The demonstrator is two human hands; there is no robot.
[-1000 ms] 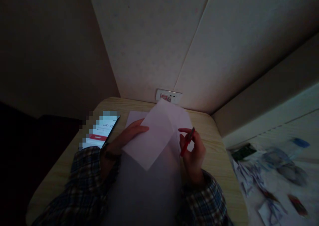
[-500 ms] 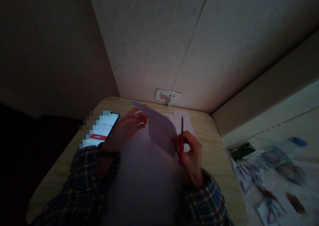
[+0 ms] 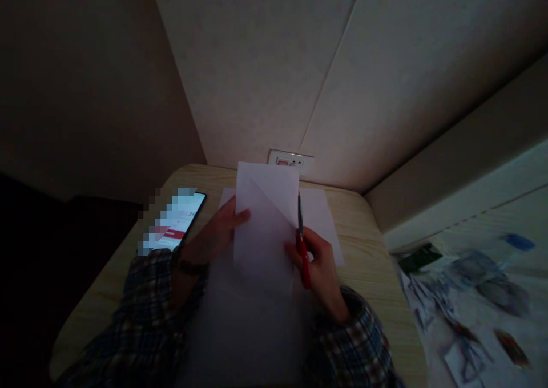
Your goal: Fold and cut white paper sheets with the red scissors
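A white sheet of paper (image 3: 266, 228) is held up in front of me, with a diagonal crease or shadow line across it. My left hand (image 3: 220, 228) grips its left edge, thumb on the near face and the other fingers behind it. In my right hand (image 3: 319, 259) is a pair of scissors (image 3: 303, 257) with red handles, its blades pointing up along the paper's right edge. The right fingertips also touch the sheet near its right side. More white paper (image 3: 327, 217) lies on the table behind, and another pale sheet (image 3: 248, 342) spreads below my hands.
A lit phone (image 3: 177, 222) lies on the wooden table (image 3: 377, 296) at the left. Behind the table a wall socket (image 3: 285, 161) is partly covered by the raised paper. To the right, paper scraps (image 3: 423, 299) and plastic bags (image 3: 475, 268) lie on a lower white surface.
The sheet, tilted and bent before, now stands upright and faces me. My left hand has shifted to its left edge. My right hand with the scissors has moved slightly left.
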